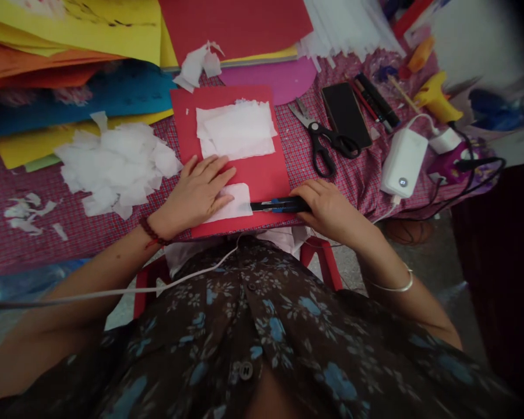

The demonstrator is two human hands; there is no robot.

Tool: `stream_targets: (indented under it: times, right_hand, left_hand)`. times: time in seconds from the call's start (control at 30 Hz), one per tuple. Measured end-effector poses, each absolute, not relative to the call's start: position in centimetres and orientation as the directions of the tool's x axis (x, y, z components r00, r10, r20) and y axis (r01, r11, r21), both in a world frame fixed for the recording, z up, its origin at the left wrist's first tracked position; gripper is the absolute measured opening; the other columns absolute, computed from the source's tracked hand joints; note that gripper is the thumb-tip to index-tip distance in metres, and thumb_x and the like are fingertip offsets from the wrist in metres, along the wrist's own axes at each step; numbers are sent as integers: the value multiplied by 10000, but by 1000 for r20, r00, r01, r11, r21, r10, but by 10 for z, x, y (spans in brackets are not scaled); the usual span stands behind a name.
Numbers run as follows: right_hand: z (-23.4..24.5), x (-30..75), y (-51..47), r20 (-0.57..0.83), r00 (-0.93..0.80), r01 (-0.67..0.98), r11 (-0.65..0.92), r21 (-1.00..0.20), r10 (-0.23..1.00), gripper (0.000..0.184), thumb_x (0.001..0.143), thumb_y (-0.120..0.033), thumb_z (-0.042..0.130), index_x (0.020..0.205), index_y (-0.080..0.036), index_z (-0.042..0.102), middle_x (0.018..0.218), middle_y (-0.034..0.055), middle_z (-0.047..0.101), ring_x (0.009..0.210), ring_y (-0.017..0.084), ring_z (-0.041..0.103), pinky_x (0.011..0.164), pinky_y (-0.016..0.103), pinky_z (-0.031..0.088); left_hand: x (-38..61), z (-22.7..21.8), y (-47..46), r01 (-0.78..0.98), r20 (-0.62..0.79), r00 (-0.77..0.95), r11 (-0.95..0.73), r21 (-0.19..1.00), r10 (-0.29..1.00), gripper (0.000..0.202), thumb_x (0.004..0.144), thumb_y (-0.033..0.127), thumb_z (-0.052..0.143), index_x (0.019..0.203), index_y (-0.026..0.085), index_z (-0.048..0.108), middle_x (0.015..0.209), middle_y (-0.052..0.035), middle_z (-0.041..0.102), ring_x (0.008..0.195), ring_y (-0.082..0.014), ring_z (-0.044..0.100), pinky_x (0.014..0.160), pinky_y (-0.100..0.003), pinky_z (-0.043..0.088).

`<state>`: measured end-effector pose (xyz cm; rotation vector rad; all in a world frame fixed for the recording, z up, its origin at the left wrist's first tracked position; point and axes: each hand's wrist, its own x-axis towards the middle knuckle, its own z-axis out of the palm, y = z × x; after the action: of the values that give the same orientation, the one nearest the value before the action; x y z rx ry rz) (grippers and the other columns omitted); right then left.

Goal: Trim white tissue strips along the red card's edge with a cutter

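My left hand [203, 189] lies flat, fingers spread, on a red sheet [262, 177] and a small white paper piece [238, 201] near the table's front edge. From the right, my right hand [325, 206] is wrapped round a slim black tool with a blue part, apparently a stapler [279, 205]. Its far end meets the right edge of that white piece. Higher on the red sheet rests a stack of white paper pieces [236, 131]. Whether the stapler's jaws are pressed together is too small to tell.
Left of the red sheet lies a heap of white paper scraps [117, 163]. Black-handled scissors [323, 139], a phone [346, 113], pens [378, 102] and a white power bank [404, 163] with cables are to the right. Coloured sheets [113, 87] cover the back left.
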<state>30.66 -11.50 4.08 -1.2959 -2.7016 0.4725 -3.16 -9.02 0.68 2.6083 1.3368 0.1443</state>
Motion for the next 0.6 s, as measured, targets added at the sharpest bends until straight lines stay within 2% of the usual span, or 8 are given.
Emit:
stream_targets:
  times: [0.13, 0.4, 0.6]
  right_hand:
    - [40, 309, -110, -7, -662, 710, 623, -328, 750, 296, 947, -139, 643, 1242, -156, 667, 1184, 177, 726, 1104, 373, 674, 984, 538, 551]
    - [55, 321, -104, -68, -730, 629, 630, -455, 680, 432, 946, -74, 561, 1347, -194, 671, 1255, 160, 741, 1180, 339, 696, 1019, 541, 585]
    - [57, 308, -104, -73, -744, 614, 638, -464, 664, 430, 972, -83, 541, 1370, -176, 676, 1279, 178, 731, 1222, 342, 697, 1041, 564, 594]
  left_hand:
    - [-30, 6, -90, 785, 6, 591, -578, 222, 806, 552, 1140, 424, 440, 1617, 163, 526, 1755, -150, 414, 1619, -362, 377, 1356, -585, 208]
    - [-29, 8, -92, 782, 18, 589, -576, 237, 808, 538, 1129, 408, 471, 1604, 166, 547, 1737, -159, 438, 1618, -357, 382, 1356, -579, 225]
    - [-28, 8, -92, 780, 22, 591, -578, 242, 807, 535, 1135, 411, 438, 1589, 151, 553, 1739, -166, 431, 1618, -364, 369, 1355, -585, 212]
